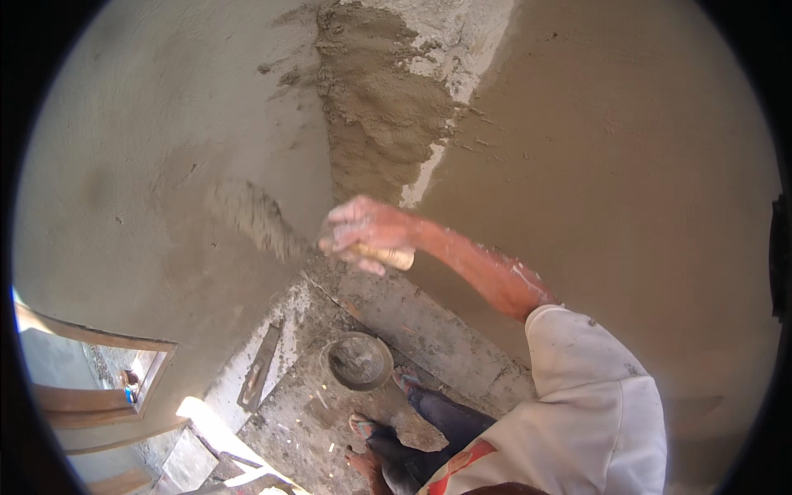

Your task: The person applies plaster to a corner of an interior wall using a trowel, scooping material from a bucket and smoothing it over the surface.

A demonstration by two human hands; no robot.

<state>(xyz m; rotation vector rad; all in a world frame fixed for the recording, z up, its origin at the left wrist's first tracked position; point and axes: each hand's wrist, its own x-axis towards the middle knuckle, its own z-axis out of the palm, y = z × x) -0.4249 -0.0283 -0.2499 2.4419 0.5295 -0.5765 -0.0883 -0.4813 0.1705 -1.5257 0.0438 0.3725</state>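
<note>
My right hand [371,227] is closed around the wooden handle [388,254] of a trowel, out in front of the wall corner. The trowel's blade [256,219] points left, blurred by motion and covered in grey mortar. Behind and above the hand, rough wet mortar [375,107] fills the corner strip, beside a bare whitish patch [425,177]. Low at the bottom, my left hand [367,469] hangs beside my leg, its fingers apart and nothing visible in it. A round bucket [328,363] with some wet grey mix inside stands on the floor by my feet.
Smooth plaster covers the left wall [99,206] and the right wall [627,181]. A long plastering float [262,367] lies on the ledge left of the bucket. Lower left is a wood-framed opening [157,371]. A concrete ledge [445,326] runs along the right wall's foot.
</note>
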